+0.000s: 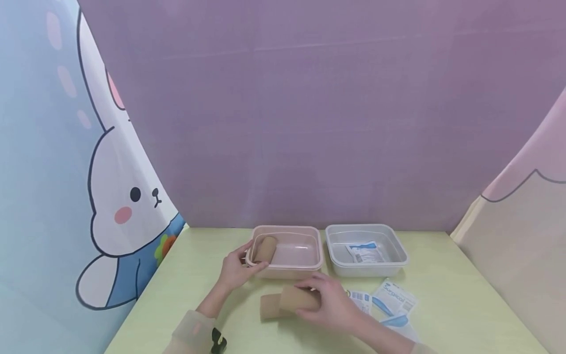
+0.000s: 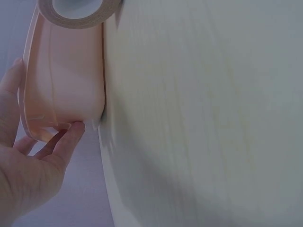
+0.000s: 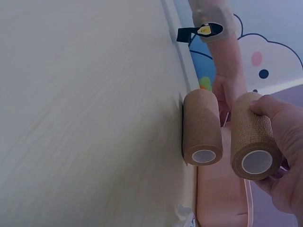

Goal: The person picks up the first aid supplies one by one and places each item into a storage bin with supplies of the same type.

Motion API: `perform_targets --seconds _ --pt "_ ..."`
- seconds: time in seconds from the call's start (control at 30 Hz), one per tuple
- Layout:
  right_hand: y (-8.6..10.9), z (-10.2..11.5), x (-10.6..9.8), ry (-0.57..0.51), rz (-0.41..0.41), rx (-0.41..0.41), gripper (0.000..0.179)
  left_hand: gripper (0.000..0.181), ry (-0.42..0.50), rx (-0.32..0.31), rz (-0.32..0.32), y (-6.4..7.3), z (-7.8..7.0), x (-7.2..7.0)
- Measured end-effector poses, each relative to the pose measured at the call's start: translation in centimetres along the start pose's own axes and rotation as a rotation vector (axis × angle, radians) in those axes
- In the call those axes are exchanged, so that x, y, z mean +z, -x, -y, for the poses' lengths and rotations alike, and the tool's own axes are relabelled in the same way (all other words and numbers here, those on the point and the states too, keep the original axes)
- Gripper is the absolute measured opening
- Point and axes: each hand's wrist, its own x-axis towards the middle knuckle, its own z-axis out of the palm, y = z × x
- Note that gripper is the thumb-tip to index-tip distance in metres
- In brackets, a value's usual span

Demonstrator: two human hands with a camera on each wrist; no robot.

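from here, the left hand (image 1: 237, 271) pinches the pink tub (image 1: 289, 272), the right hand (image 1: 330, 305) a tan roll (image 1: 294, 298), perhaps clear of the second roll (image 1: 269, 307).

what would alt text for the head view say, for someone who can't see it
A person's right hand grips a tan roll near a second roll on a pale table, while the left hand holds the left end of a pink tray with a third roll inside. To the right, a white tray holds a packet, with more packets in front of it.
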Motion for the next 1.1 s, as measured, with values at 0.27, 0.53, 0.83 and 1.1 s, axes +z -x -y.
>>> perform_targets --seconds 0.27,0.53,0.83,1.1 --pt "-0.6 -0.5 0.0 -0.029 -0.033 0.008 0.049 0.089 0.014 -0.017 0.0 0.1 -0.2 0.0" --pt "-1.4 -1.1 -0.2 -0.134 -0.044 0.1 0.047 0.089 0.007 -0.02 -0.003 0.1 -0.1 0.0" --pt "-2.7 -1.2 -0.9 -0.131 -0.031 0.129 0.047 0.09 0.011 -0.007 -0.006 0.0 -0.2 -0.3" --pt "-3.7 -1.5 -1.1 -0.172 -0.034 0.122 0.047 0.089 0.015 -0.024 0.011 0.2 -0.1 -0.2"
